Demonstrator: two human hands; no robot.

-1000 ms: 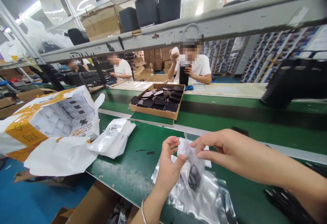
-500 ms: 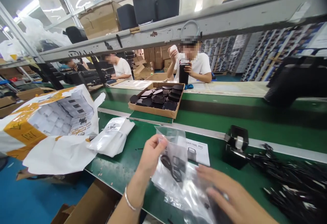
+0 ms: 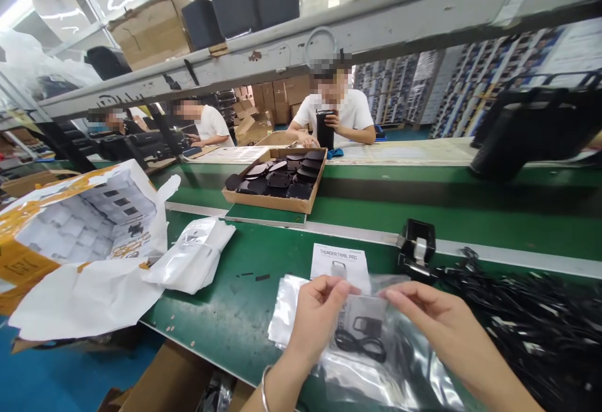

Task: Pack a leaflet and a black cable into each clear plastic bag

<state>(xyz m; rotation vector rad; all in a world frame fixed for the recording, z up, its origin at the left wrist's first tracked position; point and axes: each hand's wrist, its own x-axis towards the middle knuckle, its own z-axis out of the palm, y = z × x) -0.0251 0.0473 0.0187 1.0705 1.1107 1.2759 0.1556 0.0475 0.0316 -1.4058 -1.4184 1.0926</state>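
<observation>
My left hand [image 3: 316, 313] pinches the top left edge of a clear plastic bag [image 3: 371, 318] that holds a black cable and a small black part. My right hand [image 3: 430, 318] grips the bag's top right edge, fingers closed on the film. The bag lies over a stack of more clear bags [image 3: 286, 308] on the green table [image 3: 235, 311]. Just behind the bag lies a white printed leaflet [image 3: 337, 263].
A black tape dispenser [image 3: 416, 248] and a heap of black cables [image 3: 522, 318] are at right. A white carton of small boxes [image 3: 89, 217] and a bundle of bags [image 3: 190, 258] are at left. A cardboard tray of black discs [image 3: 277, 180] sits behind. People work across the belt.
My left hand lowered the bag from upright down toward the table. My right hand came up from the stack and took the bag's top right edge.
</observation>
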